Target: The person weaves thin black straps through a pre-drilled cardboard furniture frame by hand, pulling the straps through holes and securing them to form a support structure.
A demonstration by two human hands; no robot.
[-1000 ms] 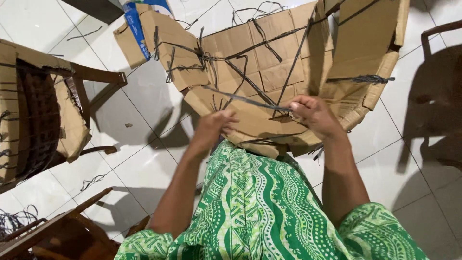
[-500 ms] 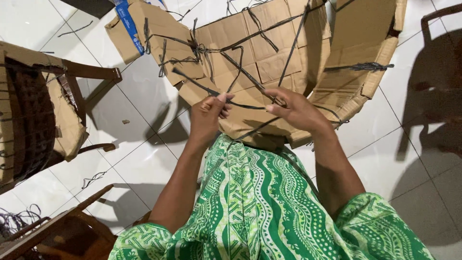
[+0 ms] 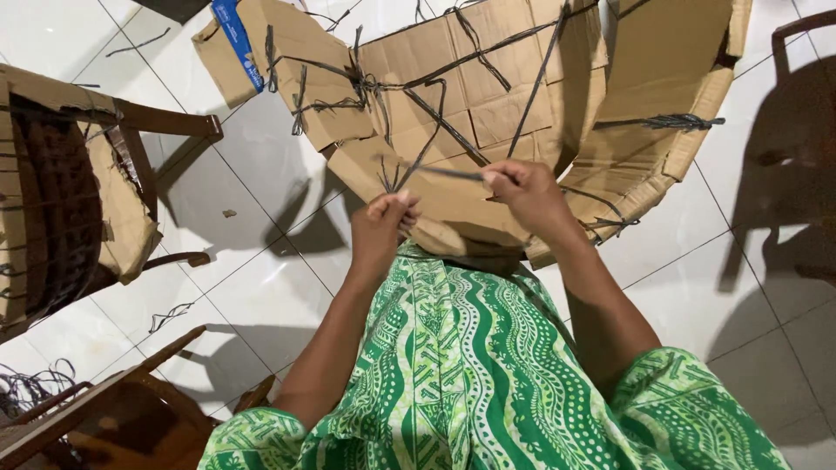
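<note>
Head view: dark strap [image 3: 440,171] was pinched by right hand [image 3: 522,191]; its strands were gripped by left hand [image 3: 387,228], against tied cardboard bundle [image 3: 488,96].

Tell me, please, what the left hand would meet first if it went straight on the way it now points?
Probably the cardboard bound with dark cord, right ahead of the left hand; depth is hard to judge.

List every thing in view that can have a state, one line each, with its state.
Left hand: fingers pinched shut on dark cord.
Right hand: fingers pinched shut on dark cord, pulling it taut.
Dark cord: stretched straight between the hands.
Cardboard bundle: flattened, bent, bound with cords, lying on the floor.
Wooden chair: wrapped in cardboard and cord.
Loose cord scrap: lying slack on the tiles.
</note>
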